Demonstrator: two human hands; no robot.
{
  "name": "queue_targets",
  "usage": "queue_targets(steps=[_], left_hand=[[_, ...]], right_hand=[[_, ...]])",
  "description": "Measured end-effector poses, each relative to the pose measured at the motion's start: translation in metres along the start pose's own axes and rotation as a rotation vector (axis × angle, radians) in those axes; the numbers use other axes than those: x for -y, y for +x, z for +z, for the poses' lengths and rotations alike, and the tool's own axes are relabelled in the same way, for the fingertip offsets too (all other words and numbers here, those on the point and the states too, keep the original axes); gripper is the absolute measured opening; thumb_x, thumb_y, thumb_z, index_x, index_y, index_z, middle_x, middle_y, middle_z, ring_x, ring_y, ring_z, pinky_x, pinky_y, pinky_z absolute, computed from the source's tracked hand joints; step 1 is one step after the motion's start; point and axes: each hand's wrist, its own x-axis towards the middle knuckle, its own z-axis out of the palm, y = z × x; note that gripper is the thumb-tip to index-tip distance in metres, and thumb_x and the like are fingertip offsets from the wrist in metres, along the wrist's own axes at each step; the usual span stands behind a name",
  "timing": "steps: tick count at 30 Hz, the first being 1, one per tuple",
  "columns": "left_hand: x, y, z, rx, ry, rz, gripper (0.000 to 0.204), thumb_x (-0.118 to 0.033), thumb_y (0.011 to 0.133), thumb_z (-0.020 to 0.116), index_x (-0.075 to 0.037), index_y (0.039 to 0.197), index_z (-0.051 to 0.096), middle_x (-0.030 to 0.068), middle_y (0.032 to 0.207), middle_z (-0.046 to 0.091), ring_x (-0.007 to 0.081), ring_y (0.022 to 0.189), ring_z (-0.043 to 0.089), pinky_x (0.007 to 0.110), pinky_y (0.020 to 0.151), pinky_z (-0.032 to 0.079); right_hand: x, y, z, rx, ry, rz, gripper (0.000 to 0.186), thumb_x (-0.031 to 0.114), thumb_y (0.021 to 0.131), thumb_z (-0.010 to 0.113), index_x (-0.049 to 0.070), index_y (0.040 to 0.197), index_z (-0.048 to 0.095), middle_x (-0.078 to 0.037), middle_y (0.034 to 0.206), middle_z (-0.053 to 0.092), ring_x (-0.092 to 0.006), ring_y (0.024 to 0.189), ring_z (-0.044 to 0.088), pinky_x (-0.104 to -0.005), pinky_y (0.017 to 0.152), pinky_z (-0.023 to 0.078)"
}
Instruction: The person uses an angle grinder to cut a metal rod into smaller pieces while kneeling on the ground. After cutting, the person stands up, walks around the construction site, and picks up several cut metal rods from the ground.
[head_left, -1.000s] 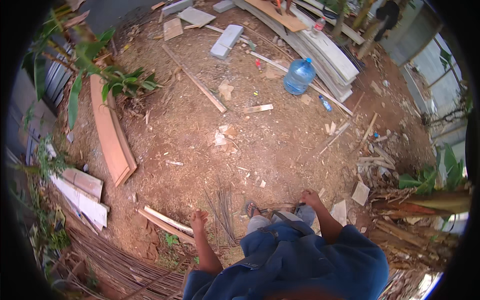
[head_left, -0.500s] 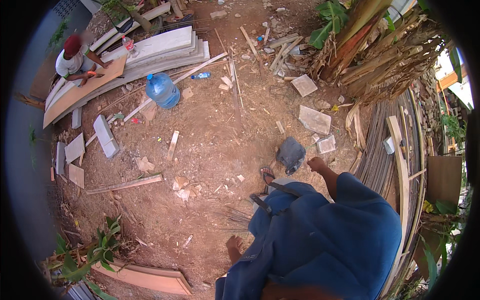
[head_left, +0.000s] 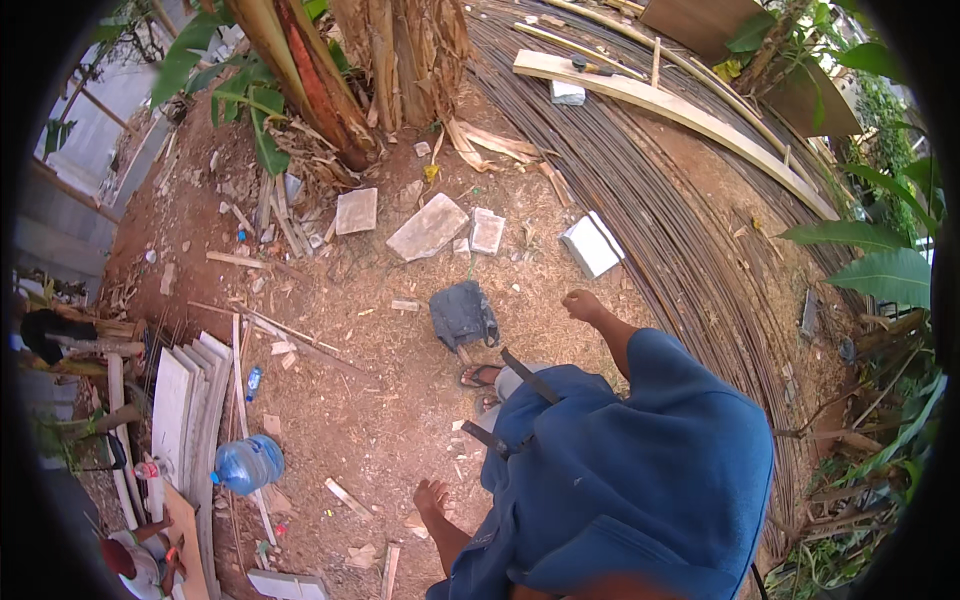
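My left hand [head_left: 432, 496] hangs beside the blue garment [head_left: 630, 470] I wear, over bare ground. Its fingers are slightly bent and apart, with nothing in them. My right hand [head_left: 582, 305] is held out on the other side, its fingers curled closed, and no object shows in it. Between the hands, near my sandalled foot [head_left: 482, 375], a dark grey bag-like bundle [head_left: 463, 314] sits on the ground, touched by neither hand. A white block [head_left: 592, 246] lies a little beyond my right hand.
Long thin rods [head_left: 640, 200] cover the ground at right, with a timber plank [head_left: 680, 115] across them. Broken slabs [head_left: 428, 228] lie ahead near a banana trunk [head_left: 385, 60]. A water jug [head_left: 248, 465] stands by stacked boards [head_left: 185, 400]; a person [head_left: 140, 560] works at lower left.
My view has swung to the right: the rods and banana trunk now sit ahead, and the jug and person have shifted to lower left. My left hand has come up and forward.
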Motion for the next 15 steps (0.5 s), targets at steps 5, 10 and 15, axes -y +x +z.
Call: queue_targets(steps=[5,10,15], left_hand=[[-0.055,0.011,0.106,0.120,0.153,0.177,0.038,-0.030,0.094,0.050,-0.006,0.124,0.048,0.0144,0.105,0.064,0.0278,0.090,0.065,0.042,0.072,0.051],[-0.056,0.018,0.166,0.211,0.271,0.099,0.040,-0.030,0.095,0.050,-0.005,0.126,0.047,0.0145,0.103,0.064,0.0270,0.087,0.066,0.040,0.069,0.052],[-0.018,0.005,0.169,0.156,0.331,-0.059,0.044,-0.030,0.096,0.049,-0.001,0.128,0.045,0.0156,0.102,0.063,0.0303,0.092,0.067,0.042,0.071,0.052]], right_hand=[[-0.146,-0.098,-0.102,-0.190,-0.232,0.338,0.043,0.035,0.078,0.054,-0.004,0.066,0.068,-0.024,0.064,0.064,-0.0364,0.068,0.066,-0.0458,0.072,0.052],[-0.209,-0.186,-0.108,0.015,-0.105,0.733,0.042,0.032,0.087,0.057,-0.003,0.106,0.066,-0.018,0.090,0.070,-0.0278,0.070,0.069,-0.0433,0.066,0.056],[-0.209,-0.156,-0.095,0.214,0.159,0.837,0.039,0.033,0.088,0.060,0.001,0.110,0.063,-0.012,0.099,0.069,-0.0230,0.073,0.069,-0.0443,0.068,0.054]])
